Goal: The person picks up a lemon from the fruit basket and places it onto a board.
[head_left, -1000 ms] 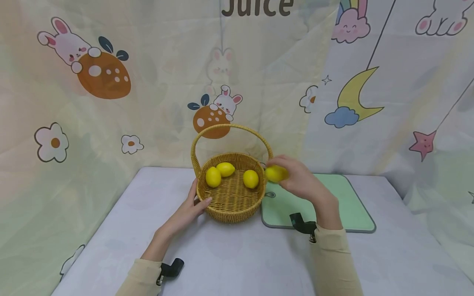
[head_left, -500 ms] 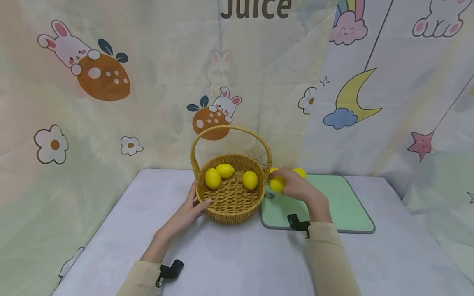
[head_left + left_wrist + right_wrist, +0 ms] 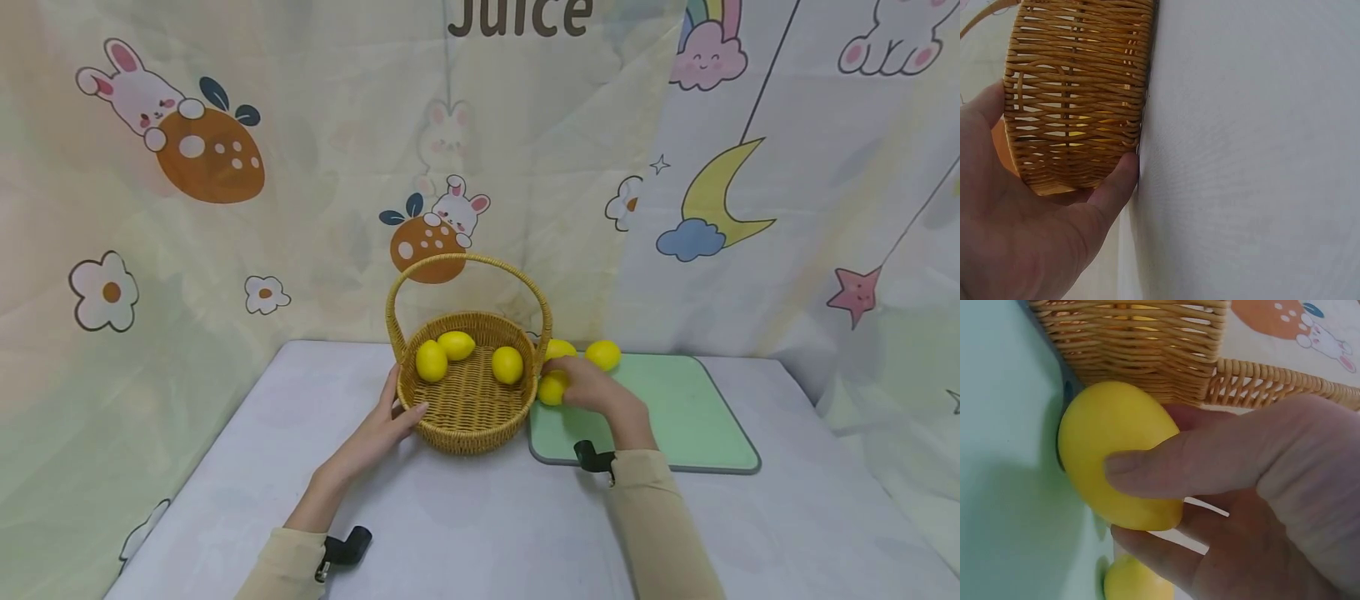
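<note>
Your right hand (image 3: pixel 596 387) reaches in from the near right, its forearm slanting forward and toward the left, with the palm side turned down toward the board. The right wrist view shows your thumb (image 3: pixel 1147 472) laid along the side of a yellow lemon (image 3: pixel 552 389), the other fingers bent around behind and beneath it, so the hand is narrowed to the fruit's width and holding it. That lemon sits just to the right of the wicker basket (image 3: pixel 467 437), low at the left end of the green board (image 3: pixel 667 425); whether its full weight is on the board you cannot tell. It is smooth, plump and evenly yellow, with a slight blunt point at one end.

Your left hand (image 3: pixel 390 421) grips the left side of the basket, spread wide around its wall: the thumb lies at the near rim, and in the left wrist view a fingertip reaches down to the base beside the white table (image 3: pixel 480 533). The basket stands upright, its tall handle arching above it.

Inside it, two lemons (image 3: pixel 432 361) touch at the left, and a third lemon (image 3: pixel 507 365) rests apart at the right. Beyond your right hand, two more lemons (image 3: pixel 602 355) lie along the board's far edge.
</note>
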Demonstrator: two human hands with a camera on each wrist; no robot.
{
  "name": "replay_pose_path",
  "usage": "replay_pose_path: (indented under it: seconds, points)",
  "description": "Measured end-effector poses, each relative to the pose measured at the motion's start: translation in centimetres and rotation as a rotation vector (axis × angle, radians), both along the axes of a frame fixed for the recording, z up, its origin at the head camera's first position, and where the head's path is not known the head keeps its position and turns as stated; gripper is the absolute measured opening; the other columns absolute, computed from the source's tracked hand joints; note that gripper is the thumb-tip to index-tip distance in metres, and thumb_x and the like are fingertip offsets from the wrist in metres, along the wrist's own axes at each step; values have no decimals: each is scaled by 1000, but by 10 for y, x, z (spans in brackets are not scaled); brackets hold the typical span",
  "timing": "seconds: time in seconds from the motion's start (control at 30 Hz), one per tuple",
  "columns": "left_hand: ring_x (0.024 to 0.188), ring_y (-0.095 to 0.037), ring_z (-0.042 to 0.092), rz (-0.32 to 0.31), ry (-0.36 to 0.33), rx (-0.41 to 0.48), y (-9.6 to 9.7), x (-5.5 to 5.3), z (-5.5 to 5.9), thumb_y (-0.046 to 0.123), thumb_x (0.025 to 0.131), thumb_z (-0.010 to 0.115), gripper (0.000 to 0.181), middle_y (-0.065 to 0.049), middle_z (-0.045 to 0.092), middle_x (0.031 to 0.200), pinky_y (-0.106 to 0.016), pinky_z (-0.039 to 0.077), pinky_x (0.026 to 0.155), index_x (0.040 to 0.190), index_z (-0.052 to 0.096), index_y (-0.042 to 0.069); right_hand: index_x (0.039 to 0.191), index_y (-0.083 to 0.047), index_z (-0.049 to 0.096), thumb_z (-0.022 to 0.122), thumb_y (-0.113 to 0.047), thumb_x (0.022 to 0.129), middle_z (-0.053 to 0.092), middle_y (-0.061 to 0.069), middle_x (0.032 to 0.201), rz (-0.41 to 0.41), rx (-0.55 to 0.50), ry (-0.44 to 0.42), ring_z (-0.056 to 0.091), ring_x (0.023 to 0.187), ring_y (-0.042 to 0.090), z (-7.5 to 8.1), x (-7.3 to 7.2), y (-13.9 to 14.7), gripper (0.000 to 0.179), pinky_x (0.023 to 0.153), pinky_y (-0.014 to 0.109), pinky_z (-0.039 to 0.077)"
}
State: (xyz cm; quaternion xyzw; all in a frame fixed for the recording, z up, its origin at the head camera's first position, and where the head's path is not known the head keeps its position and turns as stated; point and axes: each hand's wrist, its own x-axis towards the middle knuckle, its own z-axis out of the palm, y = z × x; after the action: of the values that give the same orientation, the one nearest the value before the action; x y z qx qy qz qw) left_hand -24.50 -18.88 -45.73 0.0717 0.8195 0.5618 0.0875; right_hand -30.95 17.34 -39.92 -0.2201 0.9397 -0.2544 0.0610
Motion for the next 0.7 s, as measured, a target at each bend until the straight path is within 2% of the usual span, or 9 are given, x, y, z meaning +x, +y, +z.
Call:
replay_pose_path:
  seconds: [0.33,0.53,0.7]
  points:
    - [154,-35,12,-7,1,4,1,1,2,52,98,56,90,4,-13,167,-46,40,115,153,-16,48,138,-5,58,52,15,81,58,18,140,-68,40,18,50,132,38,-2,0,0,61,113,57,39]
    - [154,-34,13,-8,1,9,1,1,2,53,97,56,91,3,-12,168,-45,41,114,153,-15,49,137,-4,58,56,10,84,58,19,139,-114,34,28,51,132,40,-6,-3,7,55,112,58,40]
    - [154,-34,13,-10,4,4,0,1,1,52,98,56,91,3,-13,167,-46,40,114,152,-16,48,138,-5,58,59,7,83,58,19,140,-117,13,23,51,131,40,-9,-6,9,56,111,58,41]
